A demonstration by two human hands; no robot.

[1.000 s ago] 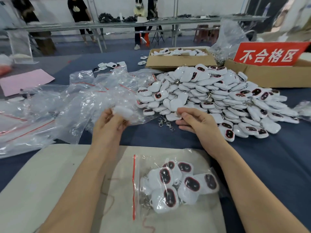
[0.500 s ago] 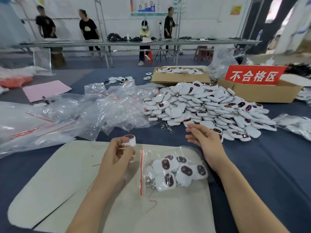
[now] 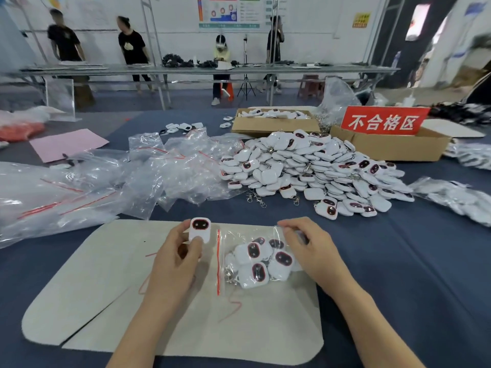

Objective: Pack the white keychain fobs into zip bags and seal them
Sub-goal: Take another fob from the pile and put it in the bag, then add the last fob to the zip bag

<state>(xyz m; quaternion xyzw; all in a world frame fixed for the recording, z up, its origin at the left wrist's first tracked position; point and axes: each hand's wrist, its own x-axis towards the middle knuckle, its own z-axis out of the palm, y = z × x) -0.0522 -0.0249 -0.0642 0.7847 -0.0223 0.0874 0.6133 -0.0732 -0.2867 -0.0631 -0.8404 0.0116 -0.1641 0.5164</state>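
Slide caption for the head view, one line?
Left hand holds a white fob beside the red-zip edge of a part-filled zip bag gripped by the right hand; fob pile behind.

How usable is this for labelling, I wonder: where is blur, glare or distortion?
Head view: the fob in the left hand is sharp; the loose zip bags catch glare; the right edge is smeared; the wide lens splays the far uprights.
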